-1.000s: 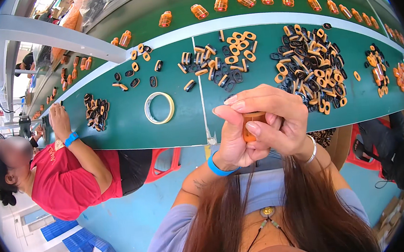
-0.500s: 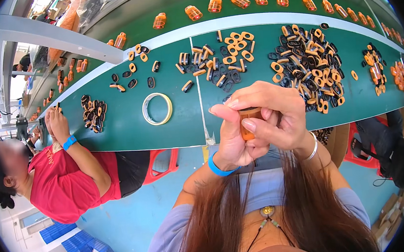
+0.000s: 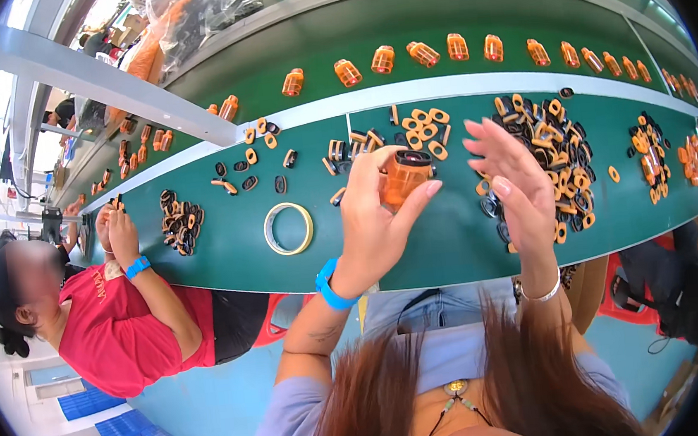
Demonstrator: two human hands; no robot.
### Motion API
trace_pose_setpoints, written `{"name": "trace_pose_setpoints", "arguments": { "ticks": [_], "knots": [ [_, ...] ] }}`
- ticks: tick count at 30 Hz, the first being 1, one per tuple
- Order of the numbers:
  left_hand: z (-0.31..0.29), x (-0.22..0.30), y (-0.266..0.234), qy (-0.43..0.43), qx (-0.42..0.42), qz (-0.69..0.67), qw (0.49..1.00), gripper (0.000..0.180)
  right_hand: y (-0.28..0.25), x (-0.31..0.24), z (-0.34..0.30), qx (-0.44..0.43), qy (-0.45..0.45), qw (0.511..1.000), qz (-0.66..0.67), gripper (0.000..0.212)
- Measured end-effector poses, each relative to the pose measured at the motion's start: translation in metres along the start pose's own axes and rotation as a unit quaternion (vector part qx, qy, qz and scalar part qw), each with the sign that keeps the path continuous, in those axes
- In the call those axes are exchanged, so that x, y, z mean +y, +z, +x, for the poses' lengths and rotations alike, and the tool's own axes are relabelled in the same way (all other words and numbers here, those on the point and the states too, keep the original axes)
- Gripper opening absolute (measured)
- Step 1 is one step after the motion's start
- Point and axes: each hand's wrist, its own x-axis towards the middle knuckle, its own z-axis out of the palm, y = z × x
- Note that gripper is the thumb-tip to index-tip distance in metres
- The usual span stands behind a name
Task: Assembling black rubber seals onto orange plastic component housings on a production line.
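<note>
My left hand (image 3: 368, 220) grips a translucent orange bottle-shaped housing (image 3: 404, 182) between thumb and fingers, above the green table (image 3: 451, 250). A black oval ring (image 3: 413, 157) sits at the housing's upper end. My right hand (image 3: 519, 191) is apart from it, fingers spread and holding nothing, at the left side of a big pile of black and tan oval rings (image 3: 562, 137); it hides part of that pile. More of these oval rings (image 3: 422, 128) lie loose beyond my left hand.
A roll of tape (image 3: 308, 230) lies flat left of my hands. Orange housings (image 3: 493, 47) line the green belt beyond a pale rail (image 3: 503, 81). On the left, a co-worker in red (image 3: 125, 320) handles small parts beside another ring pile (image 3: 182, 223). A metal post (image 3: 122, 92) rises at upper left.
My hands were together around the orange housing and have parted. The left now lifts it forward and left; the right has let go and opened toward the ring pile. The view has tilted.
</note>
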Motion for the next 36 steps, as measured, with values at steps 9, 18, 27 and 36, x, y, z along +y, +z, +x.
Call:
{"name": "trace_pose_setpoints", "arguments": {
  "ticks": [9, 18, 27, 36],
  "knots": [
    [0.182, -0.108, -0.007, 0.038, 0.115, 0.210, 0.970, 0.045, -0.028, 0.018, -0.019, 0.026, 0.056, 0.998, 0.002, 0.029],
    [0.274, -0.211, 0.023, -0.075, -0.005, 0.437, 0.896, 0.043, -0.044, 0.022, -0.019, 0.055, 0.072, 0.996, -0.012, 0.020],
    [0.223, -0.154, 0.068, 0.301, -0.168, 0.323, 0.882, 0.032, -0.051, 0.013, -0.028, 0.039, 0.072, 0.996, -0.021, 0.020],
    [0.114, -0.060, -0.007, 0.052, -0.070, -0.053, 0.995, 0.044, -0.053, 0.004, -0.005, -0.029, 0.036, 0.943, -0.328, 0.019]
  ]
}}
